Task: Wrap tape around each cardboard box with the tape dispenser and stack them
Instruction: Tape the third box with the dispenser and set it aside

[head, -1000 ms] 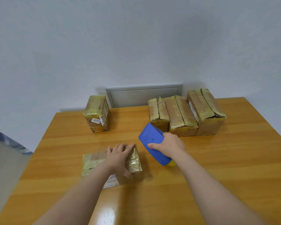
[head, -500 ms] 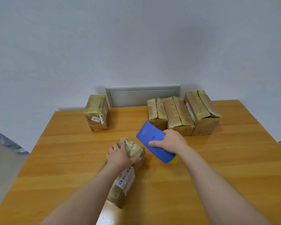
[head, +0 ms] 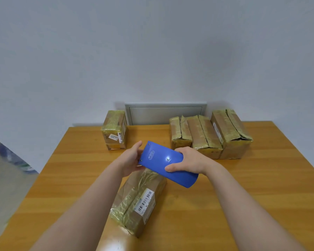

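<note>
A blue tape dispenser [head: 163, 160] is held above the table's middle. My right hand [head: 187, 161] grips its body from the right side. At the dispenser's left end, my left hand [head: 131, 160] has its fingers curled around the front edge; what they pinch is hidden. Just below the dispenser a taped cardboard box [head: 138, 201] with a barcode label lies on the wooden table [head: 243, 196], its long side running toward me. Neither hand touches this box.
A single taped box [head: 114, 129] stands at the back left. Three taped boxes [head: 207, 134] sit side by side at the back right. A grey panel [head: 165, 113] is set in the wall behind the table. The table's left edge drops to the floor.
The box was turned from crosswise to lengthwise and set down. My left hand left it and rose to the dispenser's left end. My right hand lifted the dispenser over the box.
</note>
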